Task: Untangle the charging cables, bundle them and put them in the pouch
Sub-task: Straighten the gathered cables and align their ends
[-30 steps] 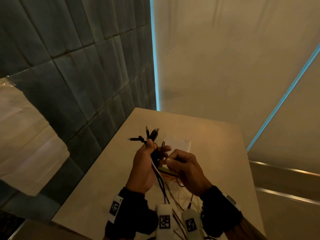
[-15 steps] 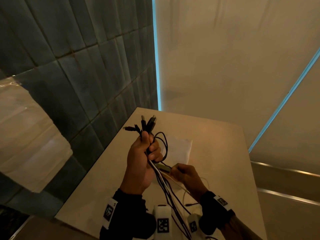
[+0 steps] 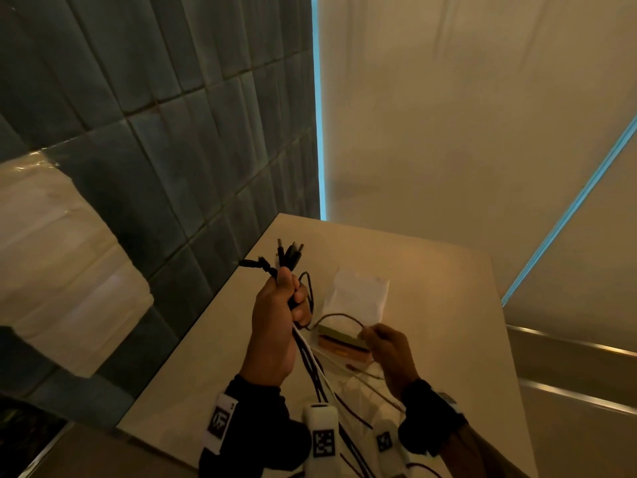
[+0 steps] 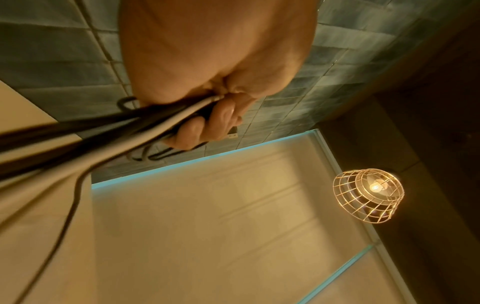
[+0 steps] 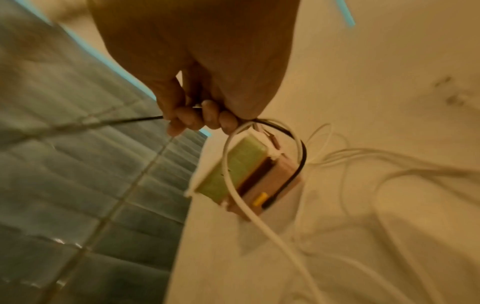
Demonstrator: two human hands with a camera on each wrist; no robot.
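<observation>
L hand (image 3: 275, 326) clenched round cable bundle (image 3: 312, 360), plugs up, above table (image 3: 448, 305) nr its left edge; R hand (image 3: 389, 353) pinches one thin cable (image 3: 339, 317) over the pouch (image 3: 358, 298) mid-table.

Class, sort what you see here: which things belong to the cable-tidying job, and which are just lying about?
Belongs to the job:
cable bundle in the left hand
thin cable pinched by the right hand
white pouch

Lying about:
green and brown boxes
wire lamp
</observation>
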